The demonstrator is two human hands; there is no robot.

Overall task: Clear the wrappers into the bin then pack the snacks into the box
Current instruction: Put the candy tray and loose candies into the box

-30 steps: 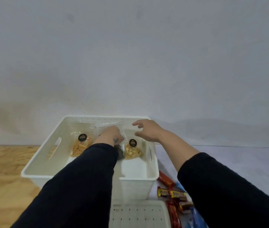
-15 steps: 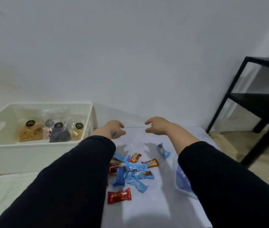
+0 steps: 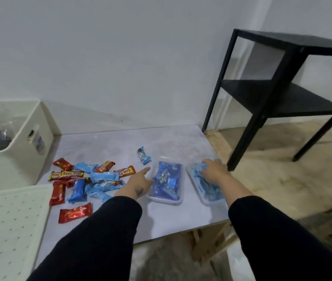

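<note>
Two clear trays lie on the grey table: the left tray [image 3: 166, 201] holds dark blue snack packs, the right tray [image 3: 205, 199] light blue ones. My right hand [image 3: 213, 169] rests on the far end of the right tray, fingers curled over the light blue packs. My left hand [image 3: 138, 182] lies beside the left tray's left edge with its fingers stretched forward. Several red and blue snack bars [image 3: 84, 179] lie scattered to the left. The white box [image 3: 25, 151] at the far left holds bagged snacks.
A white perforated lid [image 3: 9, 224] lies at the near left. A black metal shelf [image 3: 278, 94] stands past the table's right edge, on the floor. A lone blue bar [image 3: 143, 156] lies behind the trays. The table's near edge runs just below the trays.
My view swung right from the white box to the table's right end. Both hands left the box and dropped down to the two trays.
</note>
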